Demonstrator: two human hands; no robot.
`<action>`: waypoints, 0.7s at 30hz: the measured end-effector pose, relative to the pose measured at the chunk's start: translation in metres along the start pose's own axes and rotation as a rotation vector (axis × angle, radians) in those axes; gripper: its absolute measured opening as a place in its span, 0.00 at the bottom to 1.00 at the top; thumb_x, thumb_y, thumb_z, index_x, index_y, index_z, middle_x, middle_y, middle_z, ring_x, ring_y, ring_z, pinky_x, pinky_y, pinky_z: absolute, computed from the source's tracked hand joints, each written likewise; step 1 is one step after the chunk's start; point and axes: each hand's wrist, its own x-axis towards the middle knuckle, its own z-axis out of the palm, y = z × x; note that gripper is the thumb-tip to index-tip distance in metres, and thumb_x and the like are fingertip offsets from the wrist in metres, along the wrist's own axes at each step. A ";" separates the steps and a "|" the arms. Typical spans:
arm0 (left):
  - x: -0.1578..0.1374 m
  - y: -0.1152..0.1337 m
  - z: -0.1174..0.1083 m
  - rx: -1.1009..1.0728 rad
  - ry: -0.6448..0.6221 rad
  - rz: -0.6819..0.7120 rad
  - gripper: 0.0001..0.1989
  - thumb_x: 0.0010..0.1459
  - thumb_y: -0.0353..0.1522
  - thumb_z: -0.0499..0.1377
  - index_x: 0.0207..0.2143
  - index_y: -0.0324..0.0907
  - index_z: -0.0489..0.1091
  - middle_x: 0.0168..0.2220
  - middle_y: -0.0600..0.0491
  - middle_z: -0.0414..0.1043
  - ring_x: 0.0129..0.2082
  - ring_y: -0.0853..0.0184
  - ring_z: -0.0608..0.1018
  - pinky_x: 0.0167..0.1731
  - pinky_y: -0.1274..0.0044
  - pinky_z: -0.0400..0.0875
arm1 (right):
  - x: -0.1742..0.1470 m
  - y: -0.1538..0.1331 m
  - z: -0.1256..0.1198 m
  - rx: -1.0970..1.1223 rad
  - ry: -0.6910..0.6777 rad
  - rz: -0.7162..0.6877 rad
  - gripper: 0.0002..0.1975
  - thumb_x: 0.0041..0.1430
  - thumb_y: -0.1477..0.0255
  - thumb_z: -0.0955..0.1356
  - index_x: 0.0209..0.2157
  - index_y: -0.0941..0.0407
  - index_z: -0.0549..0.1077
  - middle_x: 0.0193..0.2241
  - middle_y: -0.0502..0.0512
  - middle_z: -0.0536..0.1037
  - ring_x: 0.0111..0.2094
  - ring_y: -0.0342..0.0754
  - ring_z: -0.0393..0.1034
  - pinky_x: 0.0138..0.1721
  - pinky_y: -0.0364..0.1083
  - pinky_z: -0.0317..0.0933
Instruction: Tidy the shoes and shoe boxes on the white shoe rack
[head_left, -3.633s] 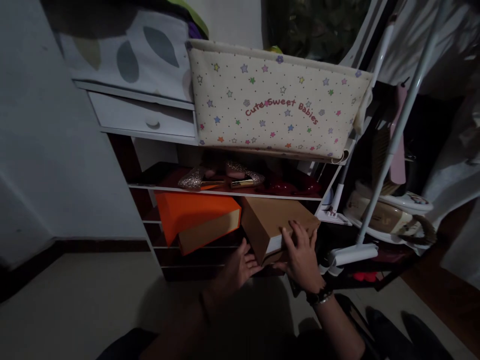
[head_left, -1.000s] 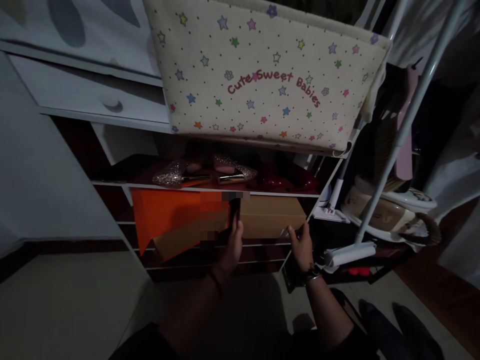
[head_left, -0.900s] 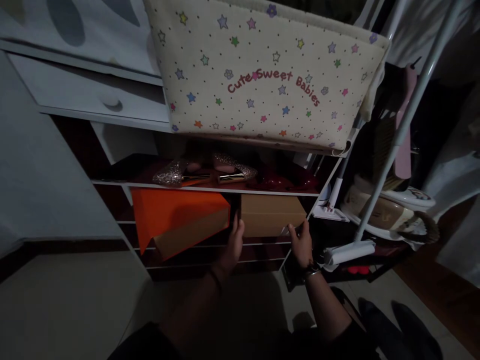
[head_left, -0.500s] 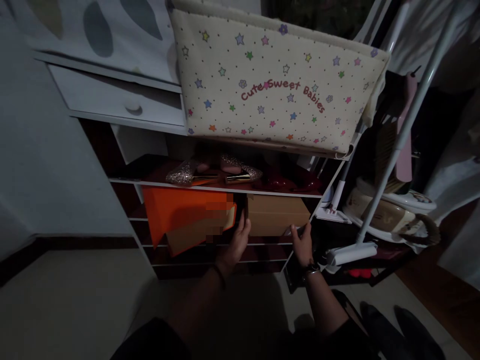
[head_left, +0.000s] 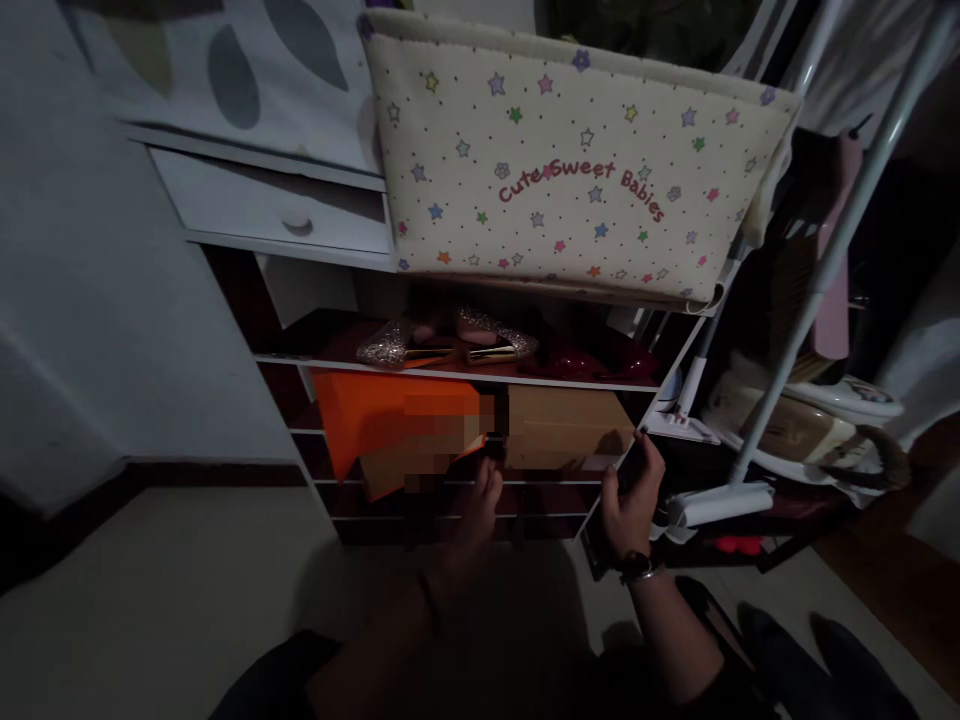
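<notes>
A brown cardboard box (head_left: pixel 564 425) lies on a lower shelf of the rack, on the right side. My left hand (head_left: pixel 484 500) is just in front of the box's left end, fingers stretched out, holding nothing. My right hand (head_left: pixel 634 500) is off the box's right end, near the rack's side edge, with thumb and fingers apart and nothing visible in it. To the left on the same shelf leans an orange box (head_left: pixel 397 400) with a brown panel (head_left: pixel 390 465) at its front; part of it is blurred out by blocks.
Glittery high heels (head_left: pixel 386 345) and dark red shoes (head_left: pixel 570 358) stand on the shelf above. A star-patterned fabric bin (head_left: pixel 585 170) sits over them, beside a white drawer (head_left: pixel 277 205). At right are a white-headed mop (head_left: pixel 720 505) and a pink brush (head_left: pixel 832 290).
Both hands have come away from the cardboard box: the left has dropped slightly, the right has moved outward to the right. The view has shifted a little.
</notes>
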 end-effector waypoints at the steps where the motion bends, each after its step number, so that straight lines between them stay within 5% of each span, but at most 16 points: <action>1: -0.008 -0.004 -0.009 -0.039 0.020 -0.051 0.28 0.63 0.45 0.58 0.64 0.51 0.64 0.74 0.46 0.51 0.76 0.56 0.53 0.75 0.55 0.48 | -0.002 -0.008 0.000 -0.016 -0.019 -0.090 0.34 0.66 0.69 0.67 0.70 0.54 0.56 0.63 0.68 0.66 0.65 0.62 0.61 0.65 0.69 0.57; 4: -0.028 -0.004 -0.043 -0.158 0.098 -0.139 0.20 0.64 0.43 0.57 0.56 0.51 0.69 0.69 0.42 0.62 0.72 0.51 0.62 0.69 0.49 0.62 | -0.013 -0.040 0.010 -0.004 -0.168 -0.279 0.37 0.66 0.73 0.67 0.72 0.52 0.52 0.61 0.66 0.67 0.64 0.62 0.62 0.63 0.70 0.61; 8: -0.035 0.021 -0.094 -0.253 0.195 -0.112 0.10 0.65 0.41 0.56 0.45 0.52 0.73 0.59 0.45 0.73 0.69 0.55 0.67 0.66 0.58 0.69 | -0.029 -0.099 0.047 0.049 -0.482 -0.434 0.42 0.66 0.76 0.66 0.75 0.55 0.43 0.66 0.70 0.63 0.69 0.60 0.56 0.68 0.70 0.55; 11: -0.034 0.047 -0.123 -0.312 0.237 -0.082 0.08 0.65 0.38 0.55 0.41 0.49 0.73 0.52 0.45 0.76 0.66 0.59 0.70 0.61 0.65 0.73 | -0.036 -0.142 0.090 0.030 -0.614 -0.503 0.42 0.64 0.75 0.68 0.75 0.58 0.47 0.69 0.73 0.60 0.72 0.63 0.50 0.70 0.71 0.49; 16: -0.036 0.080 -0.140 -0.574 0.273 -0.042 0.21 0.70 0.40 0.42 0.41 0.47 0.74 0.44 0.48 0.77 0.45 0.63 0.80 0.46 0.70 0.78 | -0.043 -0.188 0.165 -0.070 -0.704 -0.707 0.32 0.72 0.70 0.65 0.73 0.44 0.54 0.72 0.68 0.56 0.73 0.66 0.47 0.65 0.74 0.53; 21: -0.034 0.083 -0.148 -0.693 0.222 -0.138 0.24 0.70 0.40 0.41 0.44 0.45 0.76 0.41 0.48 0.78 0.40 0.59 0.81 0.39 0.67 0.78 | -0.055 -0.192 0.204 -0.163 -0.676 -0.785 0.30 0.75 0.67 0.62 0.72 0.34 0.51 0.71 0.62 0.59 0.71 0.64 0.50 0.64 0.78 0.51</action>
